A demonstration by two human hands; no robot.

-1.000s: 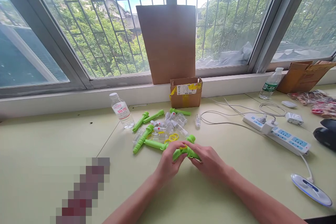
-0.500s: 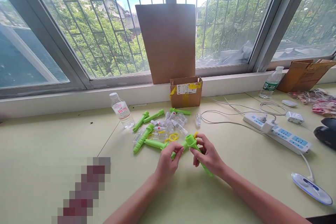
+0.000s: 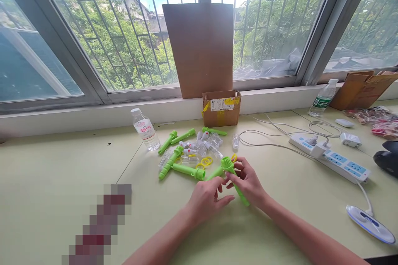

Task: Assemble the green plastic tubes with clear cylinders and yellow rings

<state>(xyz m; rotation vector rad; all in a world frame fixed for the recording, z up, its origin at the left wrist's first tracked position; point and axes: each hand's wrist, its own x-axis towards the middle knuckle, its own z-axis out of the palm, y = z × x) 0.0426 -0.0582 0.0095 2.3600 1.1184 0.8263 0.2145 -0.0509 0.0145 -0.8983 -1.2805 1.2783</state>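
My right hand [image 3: 248, 178] is closed round a green plastic tube [image 3: 228, 164] whose threaded end points up and away from me. The tube's lower part slants down past the palm toward the table. My left hand [image 3: 207, 196] is beside it with thumb and fingers apart, its fingertips close to the tube and my right fingers; contact cannot be made out. Another green tube [image 3: 215, 173] lies just behind, partly covered. A yellow ring [image 3: 234, 157] shows by my right fingers. To the left, a green tube [image 3: 188, 171] rests on the table, threaded end toward my left hand.
Beyond my hands, clear plastic tubes [image 3: 214, 150], white caps and yellow rings [image 3: 206, 161] lie piled with several green tubes [image 3: 170, 163]. A water bottle [image 3: 144, 129] and a small carton [image 3: 221, 118] stand behind. A power strip [image 3: 337, 161] with cables lies right.
My left hand has moved slightly down and right, and its thumb and fingers have parted. My right hand keeps the green tube in nearly the same place.
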